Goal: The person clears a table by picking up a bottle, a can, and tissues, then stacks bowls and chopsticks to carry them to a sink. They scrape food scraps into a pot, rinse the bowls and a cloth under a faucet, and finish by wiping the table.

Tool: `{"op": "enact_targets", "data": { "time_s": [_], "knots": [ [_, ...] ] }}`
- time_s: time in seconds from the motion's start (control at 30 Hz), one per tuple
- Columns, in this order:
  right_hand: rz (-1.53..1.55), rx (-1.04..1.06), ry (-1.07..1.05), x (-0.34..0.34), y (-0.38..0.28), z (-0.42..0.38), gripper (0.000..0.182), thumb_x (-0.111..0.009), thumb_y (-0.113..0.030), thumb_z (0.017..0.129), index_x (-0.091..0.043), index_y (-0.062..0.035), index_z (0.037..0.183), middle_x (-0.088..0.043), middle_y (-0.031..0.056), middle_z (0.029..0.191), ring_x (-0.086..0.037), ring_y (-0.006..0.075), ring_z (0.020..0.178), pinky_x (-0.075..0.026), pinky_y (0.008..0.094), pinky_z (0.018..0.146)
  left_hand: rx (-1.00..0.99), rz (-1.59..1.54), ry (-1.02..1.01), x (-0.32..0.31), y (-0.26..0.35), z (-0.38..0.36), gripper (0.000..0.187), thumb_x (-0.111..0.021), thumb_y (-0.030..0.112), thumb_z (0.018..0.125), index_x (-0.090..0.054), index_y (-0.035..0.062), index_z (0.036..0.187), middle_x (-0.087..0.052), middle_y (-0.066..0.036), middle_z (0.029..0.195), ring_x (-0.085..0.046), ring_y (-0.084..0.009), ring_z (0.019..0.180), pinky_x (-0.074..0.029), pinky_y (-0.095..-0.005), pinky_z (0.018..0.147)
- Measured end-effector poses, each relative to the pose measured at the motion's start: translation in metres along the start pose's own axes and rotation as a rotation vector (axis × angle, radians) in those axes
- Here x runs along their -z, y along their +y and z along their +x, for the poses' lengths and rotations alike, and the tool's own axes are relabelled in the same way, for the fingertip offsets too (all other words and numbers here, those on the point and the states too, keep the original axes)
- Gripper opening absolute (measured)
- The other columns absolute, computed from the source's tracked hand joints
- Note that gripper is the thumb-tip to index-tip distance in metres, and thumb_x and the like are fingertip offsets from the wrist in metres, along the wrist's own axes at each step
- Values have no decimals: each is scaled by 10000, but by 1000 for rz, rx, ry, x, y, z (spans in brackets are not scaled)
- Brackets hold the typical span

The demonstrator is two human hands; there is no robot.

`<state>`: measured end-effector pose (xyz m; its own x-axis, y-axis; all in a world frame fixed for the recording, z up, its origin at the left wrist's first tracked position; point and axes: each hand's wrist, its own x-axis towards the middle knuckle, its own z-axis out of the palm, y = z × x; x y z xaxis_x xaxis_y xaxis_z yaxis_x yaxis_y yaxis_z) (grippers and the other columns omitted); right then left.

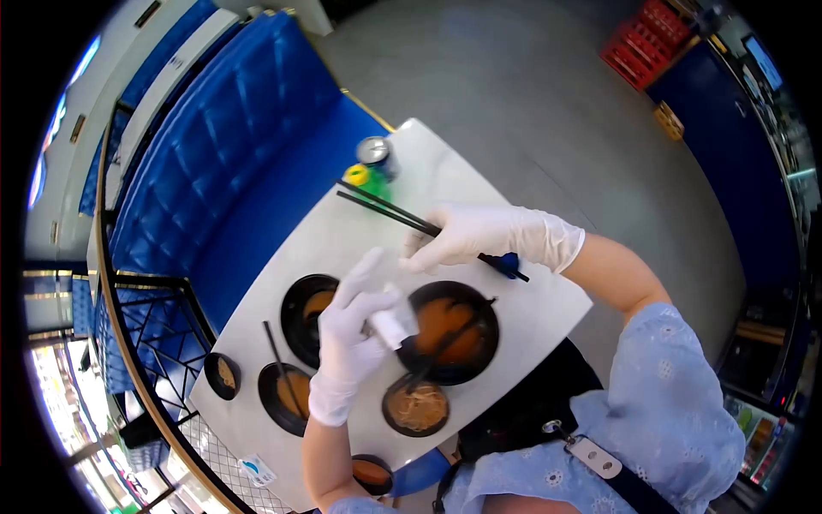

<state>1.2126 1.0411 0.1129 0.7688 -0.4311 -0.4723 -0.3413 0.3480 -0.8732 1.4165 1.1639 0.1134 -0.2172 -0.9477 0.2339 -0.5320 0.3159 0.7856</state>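
- Head view: my right hand has its fingers closed on black chopsticks, which pass beneath the palm and show again beyond it.
- Their long axis slants from near the green bottle down toward my right side, crossing my right fingers rather than running along them; my left hand is farther from them.
- My left fingers seem clamped on a white thing, too blurred to name; it points down and right, over the near-left part of the large bowl.
- That large bowl lies on my side of the right hand, with a dark utensil slanting across it.
- The noodle bowl sits just beside it, closer to me.
- Left of my left hand are the dark bowl and the bowl with a stick.
- The can stands by the bottle, past the chopsticks' far ends.
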Motion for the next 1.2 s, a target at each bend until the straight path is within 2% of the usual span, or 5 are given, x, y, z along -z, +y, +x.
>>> {"op": "enact_targets", "data": {
  "time_s": [0.4,0.6,0.87,1.07,1.2],
  "knots": [
    [459,-63,484,274,167,-161,254,-645,-294,813,-627,-42,843,-494,-41,644,-305,13,430,-192,210,385,78,-146,-232,-313,14,221,170,-634,-31,752,-605,36,906,-632,-119,950,-630,-233,864,-482,-308,741],
    [595,-209,843,353,330,-228,272,-624,-317,833,-614,-46,817,-515,-28,614,-289,27,391,-179,215,371,837,668,-797,-445,-111,281,337,-686,248,694,-679,48,965,-667,-152,997,-632,-320,971,-513,-374,799],
    [644,-564,907,327,490,-310,287,-524,-284,924,-629,-17,944,-561,9,659,-330,47,406,-216,219,359,1557,777,-456,-573,-240,142,363,-713,402,775,-694,111,992,-679,-91,1026,-659,-246,956,-538,-356,742],
    [761,-730,935,313,559,-318,269,-515,-256,930,-606,-6,969,-564,33,665,-331,54,399,-216,220,352,1246,-417,113,-624,-394,2,461,-676,106,739,-589,53,1188,-657,-154,1052,-629,-274,995,-498,-319,812],
    [715,-725,892,317,557,-300,255,-510,-255,933,-614,-24,962,-564,13,660,-333,54,400,-215,218,352,1367,189,-9,-613,-354,33,331,-554,78,809,-623,21,1127,-647,-228,988,-632,-328,926,-490,-354,783]
  ]
}}
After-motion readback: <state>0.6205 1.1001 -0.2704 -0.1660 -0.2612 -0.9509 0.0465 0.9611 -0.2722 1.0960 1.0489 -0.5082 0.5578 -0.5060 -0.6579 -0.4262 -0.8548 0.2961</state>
